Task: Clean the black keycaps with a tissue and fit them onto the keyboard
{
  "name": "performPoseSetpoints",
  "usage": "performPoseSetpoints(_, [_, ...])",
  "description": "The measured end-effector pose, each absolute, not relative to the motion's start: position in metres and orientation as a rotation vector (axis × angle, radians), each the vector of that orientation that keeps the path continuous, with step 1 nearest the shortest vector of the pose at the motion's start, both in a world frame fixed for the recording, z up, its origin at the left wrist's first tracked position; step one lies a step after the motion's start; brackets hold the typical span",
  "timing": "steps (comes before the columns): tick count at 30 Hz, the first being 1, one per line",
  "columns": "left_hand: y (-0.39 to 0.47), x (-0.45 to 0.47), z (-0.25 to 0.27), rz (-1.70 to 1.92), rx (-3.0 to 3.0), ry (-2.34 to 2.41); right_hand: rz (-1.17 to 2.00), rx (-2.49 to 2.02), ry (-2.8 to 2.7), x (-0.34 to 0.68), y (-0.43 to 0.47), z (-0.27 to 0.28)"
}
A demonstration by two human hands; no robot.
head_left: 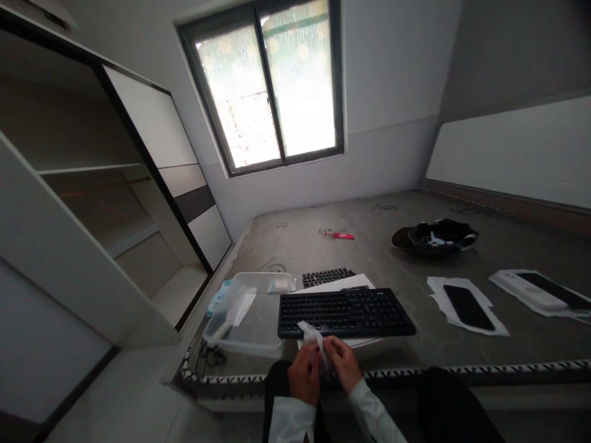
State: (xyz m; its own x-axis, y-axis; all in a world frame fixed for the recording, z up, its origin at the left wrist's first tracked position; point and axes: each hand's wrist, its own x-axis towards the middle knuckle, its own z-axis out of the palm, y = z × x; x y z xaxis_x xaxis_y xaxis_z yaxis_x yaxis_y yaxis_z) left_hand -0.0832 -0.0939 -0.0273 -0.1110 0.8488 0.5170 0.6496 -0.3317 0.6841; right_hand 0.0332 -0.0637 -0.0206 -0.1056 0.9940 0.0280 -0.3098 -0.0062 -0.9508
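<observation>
As a crumpled white tissue (308, 329) hangs between the person's two hands, its upper end shows against the near left part of a black keyboard (369, 311); whether the two touch cannot be told. The left hand (305, 374) is curled nearly closed, its fingertips pinching the tissue; the right hand (342, 363), its fingers bent, nips the same piece between thumb and fingertips. Both wrists emerge from pale sleeves (376, 413) above dark-clad legs (455, 406). The keyboard lies over a flat white item (364, 281), with a panel of black keys (325, 277) just beyond. To its left stands a clear plastic bin (265, 344) containing a white strip (243, 307) and a small pale packet (280, 285); a blue packet (217, 300) lies beside its outer wall, and a coiled black cable (210, 357) near its front corner. At right, a dark phone-like slab (468, 306) rests on a white sheet, and farther right a white device (538, 294) lies beside another dark slab (556, 289). Beyond these, a dark cap (401, 239), upturned, holds a pale item (436, 240), and a red object (340, 235) lies well apart on the grey mattress (286, 246). A two-pane window (277, 92) and an open wardrobe (161, 123) bound the scene.
</observation>
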Motion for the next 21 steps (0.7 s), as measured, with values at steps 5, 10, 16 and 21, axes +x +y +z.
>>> performPoseSetpoints(5, [-0.095, -0.081, -0.028, 1.509, 1.942, 1.73, 1.647, -0.816, -0.893, 0.028, -0.06, -0.028])
performPoseSetpoints(10, [-0.095, -0.082, -0.028, 1.638, 1.902, 1.735, 1.754, -0.769, -0.916, 0.031, -0.061, -0.042])
performPoseSetpoints(16, [-0.096, -0.084, -0.03, 1.601, 2.075, 1.537, 1.857, -0.766, -0.771, 0.04, -0.059, -0.048])
performPoseSetpoints(21, [-0.099, -0.082, -0.026, 1.586, 2.099, 1.532, 1.843, -0.797, -0.852, 0.044, -0.055, -0.053])
